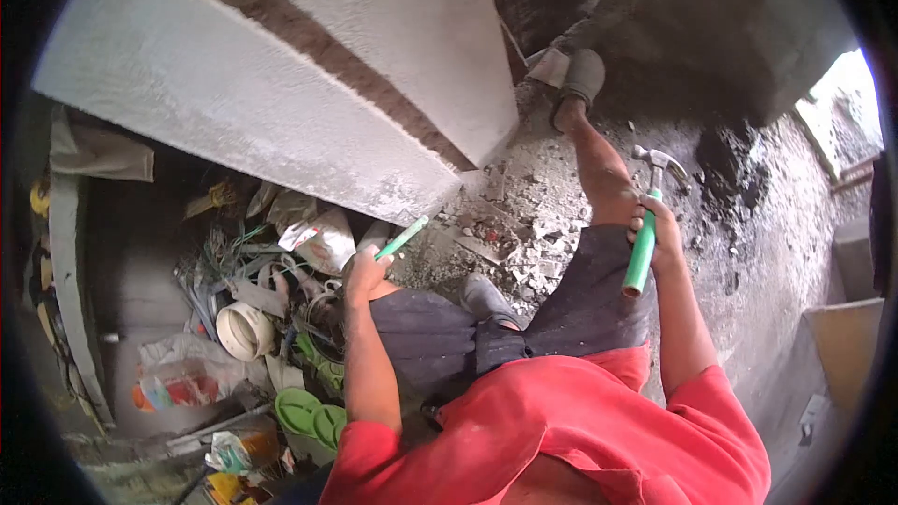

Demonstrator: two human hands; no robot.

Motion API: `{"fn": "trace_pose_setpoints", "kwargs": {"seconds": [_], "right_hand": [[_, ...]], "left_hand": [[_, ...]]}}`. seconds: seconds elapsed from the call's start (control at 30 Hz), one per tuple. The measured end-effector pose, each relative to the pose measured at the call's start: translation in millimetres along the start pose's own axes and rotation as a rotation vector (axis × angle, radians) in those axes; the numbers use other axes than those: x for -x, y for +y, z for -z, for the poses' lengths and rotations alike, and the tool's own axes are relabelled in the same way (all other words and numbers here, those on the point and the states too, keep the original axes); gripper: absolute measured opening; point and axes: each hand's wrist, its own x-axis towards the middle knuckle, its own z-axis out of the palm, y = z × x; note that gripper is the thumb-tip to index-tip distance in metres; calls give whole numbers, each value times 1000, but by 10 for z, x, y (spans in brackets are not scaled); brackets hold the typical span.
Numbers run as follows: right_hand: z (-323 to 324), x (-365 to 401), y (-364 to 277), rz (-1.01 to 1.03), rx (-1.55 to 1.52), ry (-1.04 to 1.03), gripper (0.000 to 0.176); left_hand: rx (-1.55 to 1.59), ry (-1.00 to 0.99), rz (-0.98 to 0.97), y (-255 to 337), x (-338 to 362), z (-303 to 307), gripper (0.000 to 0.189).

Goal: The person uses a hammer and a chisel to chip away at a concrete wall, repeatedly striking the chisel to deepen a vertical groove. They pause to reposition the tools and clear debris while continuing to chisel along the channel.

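Note:
My left hand (365, 273) is closed around a slim green chisel (404, 238), whose pale end points up and right towards the bottom edge of the grey plastered slab (281, 122). On the right, my right hand (662, 224) grips a claw hammer (640, 264) by its green handle. The hammer's metal head (658, 161) is uppermost, above my lower leg, apart from the slab and the chisel. A dark groove (318, 33) runs lengthwise along the slab.
Broken rubble (524, 243) covers the floor between my feet. On the left lie a cream plastic pot (245, 331), bags, wires and green plastic pieces (297, 411). A rough wall (711, 28) stands ahead. A wooden board (847, 346) is at the right.

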Motion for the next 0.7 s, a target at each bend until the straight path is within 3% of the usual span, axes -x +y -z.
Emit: {"fn": "trace_pose_setpoints", "kwargs": {"seconds": [0.43, 0.7], "right_hand": [[2, 23, 17, -13, -21, -20, 12], [-3, 9, 11, -2, -3, -4, 12]], "left_hand": [[-24, 89, 45, -47, 12, -74, 41], [-51, 14, 71, 30, 31, -7, 44]]}}
